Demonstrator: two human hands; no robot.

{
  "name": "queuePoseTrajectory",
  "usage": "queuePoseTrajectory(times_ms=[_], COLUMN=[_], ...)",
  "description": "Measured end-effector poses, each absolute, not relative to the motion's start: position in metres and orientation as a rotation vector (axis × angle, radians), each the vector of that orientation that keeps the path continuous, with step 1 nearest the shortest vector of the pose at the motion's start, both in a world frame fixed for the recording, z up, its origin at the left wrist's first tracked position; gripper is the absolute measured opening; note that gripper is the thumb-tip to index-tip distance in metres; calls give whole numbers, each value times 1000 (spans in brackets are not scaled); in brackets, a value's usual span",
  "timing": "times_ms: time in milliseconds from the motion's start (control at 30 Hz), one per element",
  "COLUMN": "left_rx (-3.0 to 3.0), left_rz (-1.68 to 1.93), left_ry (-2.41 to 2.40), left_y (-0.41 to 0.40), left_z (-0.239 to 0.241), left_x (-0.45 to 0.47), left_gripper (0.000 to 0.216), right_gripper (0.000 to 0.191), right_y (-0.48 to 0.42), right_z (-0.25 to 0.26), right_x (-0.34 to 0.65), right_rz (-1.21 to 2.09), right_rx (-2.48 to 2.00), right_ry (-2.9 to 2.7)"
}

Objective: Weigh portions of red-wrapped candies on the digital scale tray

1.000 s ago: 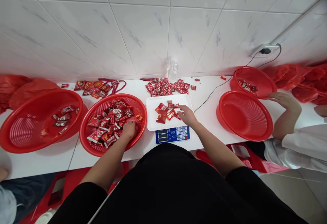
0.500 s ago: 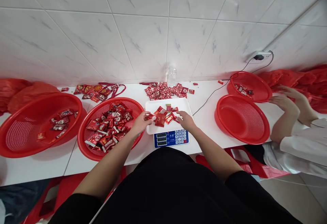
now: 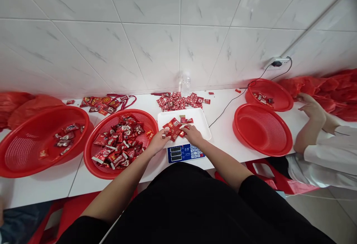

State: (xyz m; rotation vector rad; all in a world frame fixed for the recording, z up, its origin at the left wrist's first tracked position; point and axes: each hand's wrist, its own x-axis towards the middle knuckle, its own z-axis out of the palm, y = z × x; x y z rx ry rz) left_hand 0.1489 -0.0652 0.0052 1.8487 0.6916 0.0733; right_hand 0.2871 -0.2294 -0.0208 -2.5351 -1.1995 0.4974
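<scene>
A digital scale point(image 3: 178, 154) with a white tray point(image 3: 205, 121) stands in front of me. Several red snack packets point(image 3: 175, 125) lie loosely on the tray. My left hand point(image 3: 159, 142) is at the tray's left edge, its thumb and fingers closing on a red packet. From the right, my right hand point(image 3: 193, 135) reaches over the tray, its fingertips pinching another red packet that they partly hide. Left of the scale is a red basket point(image 3: 88, 151) heaped with mixed red packets; orange-lettered ones point(image 3: 150, 134) rest against its right inner side.
Small red packets point(image 3: 170, 101) are piled behind the scale near a clear bottle point(image 3: 185, 85). Another red basket point(image 3: 16, 162) stands far left. Two red baskets point(image 3: 240, 140) are on the right, near a co-worker's hands point(image 3: 309, 106). A black cable point(image 3: 227, 106) runs to a wall socket.
The left hand's earlier packet is gone from it; orange-lettered packets now show inside the basket's right side. My right hand has moved left over the tray's packets. The view has shifted slightly.
</scene>
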Motion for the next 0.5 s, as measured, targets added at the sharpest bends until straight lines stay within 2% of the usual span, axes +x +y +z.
queuePoseTrajectory(times_ms=[100, 200, 333, 500], left_rx=[1731, 1482, 1041, 666], left_rz=[55, -13, -98, -104], left_ry=[684, 689, 652, 578], left_y=[-70, -76, -86, -91], left_z=[11, 20, 35, 45], left_x=[147, 146, 157, 173], left_gripper=[38, 39, 43, 46], right_gripper=[30, 28, 36, 53], right_y=[-229, -230, -220, -204], right_z=[-24, -18, 5, 41], right_x=[294, 299, 288, 268], right_rz=[507, 451, 407, 586], right_rx=[-2452, -2332, -2090, -1764], right_ry=[-1050, -872, -973, -1268])
